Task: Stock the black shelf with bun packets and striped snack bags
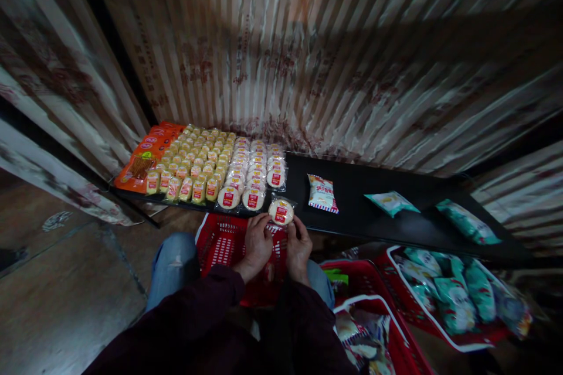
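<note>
Between my hands is a round packaged snack [281, 211], pale, in a clear wrapper with a red label. My left hand [258, 241] pinches its left side, and my right hand [298, 244] pinches its lower right edge. It is at the front edge of the black shelf [347, 187]; I cannot tell whether it rests there. Just left and behind lie overlapping rows of the same round snacks [254, 197]. Further left stand several rows of small yellow packaged cakes [193, 167]. Under my hands sits a red basket [220, 246], partly covered by my arms.
An orange bag [147, 155] lies at the shelf's left end. To the right are a white-and-red snack bag [322, 193] and teal bags [391, 203]. Red baskets of packets [367, 334] and teal bags [455, 302] stand at lower right. A draped striped sheet [264, 41] hangs behind.
</note>
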Tool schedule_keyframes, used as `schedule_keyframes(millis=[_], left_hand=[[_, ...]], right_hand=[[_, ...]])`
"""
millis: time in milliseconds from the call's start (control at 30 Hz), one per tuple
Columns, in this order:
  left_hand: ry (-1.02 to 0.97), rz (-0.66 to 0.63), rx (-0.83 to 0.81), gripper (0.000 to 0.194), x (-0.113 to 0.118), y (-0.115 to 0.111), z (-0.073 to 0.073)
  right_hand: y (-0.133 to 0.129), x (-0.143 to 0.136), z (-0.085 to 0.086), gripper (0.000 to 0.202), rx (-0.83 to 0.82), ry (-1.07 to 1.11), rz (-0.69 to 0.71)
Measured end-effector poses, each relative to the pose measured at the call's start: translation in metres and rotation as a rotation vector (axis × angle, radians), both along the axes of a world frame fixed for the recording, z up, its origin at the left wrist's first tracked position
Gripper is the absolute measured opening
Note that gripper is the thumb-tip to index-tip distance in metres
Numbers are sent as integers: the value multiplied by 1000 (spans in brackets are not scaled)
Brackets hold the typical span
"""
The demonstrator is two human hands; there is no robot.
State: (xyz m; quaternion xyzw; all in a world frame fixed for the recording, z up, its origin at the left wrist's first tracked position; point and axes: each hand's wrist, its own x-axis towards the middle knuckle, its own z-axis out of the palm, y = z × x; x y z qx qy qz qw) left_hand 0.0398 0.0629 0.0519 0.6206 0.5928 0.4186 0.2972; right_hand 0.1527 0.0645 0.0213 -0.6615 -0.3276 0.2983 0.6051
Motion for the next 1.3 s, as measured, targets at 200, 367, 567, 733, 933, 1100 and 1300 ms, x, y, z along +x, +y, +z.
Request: schedule_keyframes(millis=[200,367,567,733,933,1100,1300], left_hand=[[103,8,-16,45,8,16,8],[179,-22,-9,46,15,28,14],[174,-22,-53,43,24,40,21],[82,-33,-106,47,31,51,14],[-46,-27,-153,59,40,59,1],[-66,-29,-169,64,44,63,-7],[-7,-24,-142,63,45,68,-16]], right_hand=[[21,12,-5,50,-3,-56,3],[35,23,-12,47,-18,-95,-14],[48,28,-8,45,-30,-144,-6],[58,31,-8,46,-44,-197,10],[73,35,-11,47,-68,-240,24],[89,39,-10,44,-89,-275,18],[101,36,-11,43,-56,-296,43]])
